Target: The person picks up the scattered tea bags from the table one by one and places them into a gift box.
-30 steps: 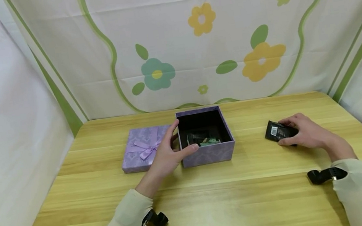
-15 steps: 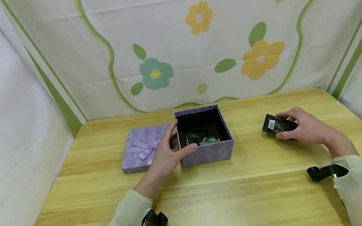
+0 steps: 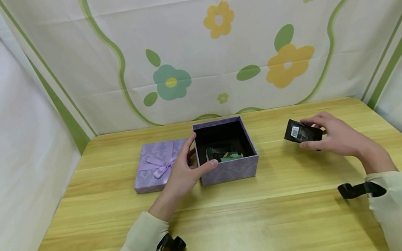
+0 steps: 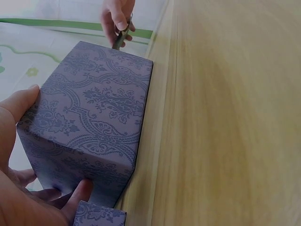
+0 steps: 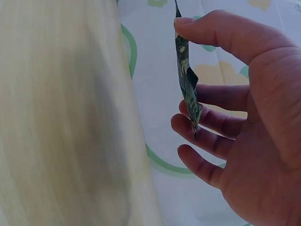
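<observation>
My left hand (image 3: 183, 173) holds a purple patterned gift box (image 3: 230, 170) at its left front corner. The thumb lies at the front rim, and the other fingers are against the left side. Inside the lidless box (image 4: 84, 103), a dark packet and something green with a clear covering (image 3: 231, 155) are partly visible. Off to the right, my right hand (image 3: 335, 136) pinches a thin black packet (image 3: 302, 132) with a white barcode label, tilted above the table. Seen edge-on in the right wrist view, the packet (image 5: 184, 66) shows a green-printed side between thumb and fingers.
The matching purple lid (image 3: 154, 166) with a ribbon bow lies left of the box, partly behind the left hand. A pale wooden table (image 3: 261, 224) carries everything. White cloth with printed flowers (image 3: 173, 39) stands behind and on both sides.
My right hand has lifted the black packet off the table and moved it slightly left and away from me. The left hand stays on the box.
</observation>
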`<act>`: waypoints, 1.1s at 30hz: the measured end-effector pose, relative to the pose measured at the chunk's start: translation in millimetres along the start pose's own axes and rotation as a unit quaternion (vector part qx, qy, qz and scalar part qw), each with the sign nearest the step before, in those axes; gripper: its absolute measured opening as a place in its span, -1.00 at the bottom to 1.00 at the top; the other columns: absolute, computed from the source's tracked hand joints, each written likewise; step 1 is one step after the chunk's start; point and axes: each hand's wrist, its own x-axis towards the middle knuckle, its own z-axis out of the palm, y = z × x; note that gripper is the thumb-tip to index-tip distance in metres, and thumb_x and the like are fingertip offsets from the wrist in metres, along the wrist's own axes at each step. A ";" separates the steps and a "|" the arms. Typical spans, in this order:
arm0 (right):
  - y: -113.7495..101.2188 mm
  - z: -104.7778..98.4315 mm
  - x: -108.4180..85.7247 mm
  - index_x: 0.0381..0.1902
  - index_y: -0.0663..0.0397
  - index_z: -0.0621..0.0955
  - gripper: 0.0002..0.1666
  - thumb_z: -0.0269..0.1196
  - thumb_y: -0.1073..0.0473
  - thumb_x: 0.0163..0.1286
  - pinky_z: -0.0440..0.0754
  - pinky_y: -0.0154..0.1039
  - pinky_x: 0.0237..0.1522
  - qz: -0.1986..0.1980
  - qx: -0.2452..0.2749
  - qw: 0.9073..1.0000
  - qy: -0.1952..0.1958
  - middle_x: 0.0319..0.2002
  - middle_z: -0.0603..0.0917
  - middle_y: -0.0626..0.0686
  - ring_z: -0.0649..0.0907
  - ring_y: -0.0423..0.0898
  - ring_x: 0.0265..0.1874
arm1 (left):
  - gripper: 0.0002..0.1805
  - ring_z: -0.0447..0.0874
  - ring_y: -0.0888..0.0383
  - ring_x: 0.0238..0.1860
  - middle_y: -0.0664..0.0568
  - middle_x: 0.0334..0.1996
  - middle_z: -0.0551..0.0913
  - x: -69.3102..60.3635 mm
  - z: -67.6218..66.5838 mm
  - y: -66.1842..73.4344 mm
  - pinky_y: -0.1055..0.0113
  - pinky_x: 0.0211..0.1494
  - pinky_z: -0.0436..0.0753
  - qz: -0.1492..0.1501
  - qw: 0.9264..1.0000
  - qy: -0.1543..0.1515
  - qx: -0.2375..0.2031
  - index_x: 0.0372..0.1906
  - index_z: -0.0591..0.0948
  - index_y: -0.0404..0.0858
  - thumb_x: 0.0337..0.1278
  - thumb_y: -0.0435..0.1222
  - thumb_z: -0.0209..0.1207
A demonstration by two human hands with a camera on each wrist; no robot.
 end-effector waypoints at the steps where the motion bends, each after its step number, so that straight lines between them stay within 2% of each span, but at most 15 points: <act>1: -1.5 -0.1 0.1 0.53 0.21 0.46 -0.02 0.52 -0.16 0.33 0.50 -0.22 -0.05 -0.003 0.000 1.000 0.000 0.30 0.45 0.31 0.54 0.22 0.14 | 0.12 0.09 -0.01 0.72 0.19 0.73 0.01 0.0 -0.1 0.1 -0.18 0.61 0.39 0.001 1.000 0.000 0.000 0.72 0.03 0.34 0.22 0.04 0.49; 10: -13.7 -0.1 0.5 0.53 0.22 0.46 -0.03 0.52 -0.14 0.33 0.51 -0.09 0.00 -0.019 -0.006 1.000 0.011 0.26 0.47 0.27 0.53 0.21 0.14 | 0.12 0.10 -0.01 0.72 0.20 0.73 0.02 1.0 -1.4 0.1 -0.18 0.60 0.39 0.003 1.000 0.000 0.002 0.71 0.02 0.35 0.21 0.05 0.49; 18: -31.1 -1.6 0.2 0.57 0.17 0.42 -0.02 0.51 -0.12 0.36 0.51 0.24 0.15 -0.025 0.016 0.999 0.015 0.35 0.42 0.30 0.48 0.31 0.27 | 0.12 0.09 -0.02 0.72 0.20 0.73 0.01 1.1 -1.8 -1.0 -0.17 0.59 0.42 0.003 1.000 -0.001 0.003 0.72 0.02 0.34 0.22 0.04 0.49; 27: -54.7 4.7 1.5 0.55 0.22 0.44 -0.06 0.54 -0.02 0.34 0.51 0.24 0.22 -0.057 0.045 0.997 0.025 0.32 0.46 0.27 0.52 0.29 0.27 | 0.12 0.10 -0.02 0.72 0.23 0.73 0.00 0.0 -2.1 0.0 -0.18 0.57 0.44 0.006 1.000 -0.001 0.006 0.72 0.02 0.34 0.22 0.04 0.49; 33: -67.7 9.1 4.8 0.52 0.22 0.47 -0.09 0.54 -0.01 0.33 0.51 0.23 0.23 -0.075 0.046 0.996 0.024 0.30 0.49 0.25 0.54 0.25 0.26 | 0.13 0.09 -0.03 0.72 0.21 0.73 -0.01 0.1 -1.2 -0.1 -0.18 0.58 0.42 0.003 1.000 -0.001 0.003 0.72 0.02 0.34 0.22 0.04 0.49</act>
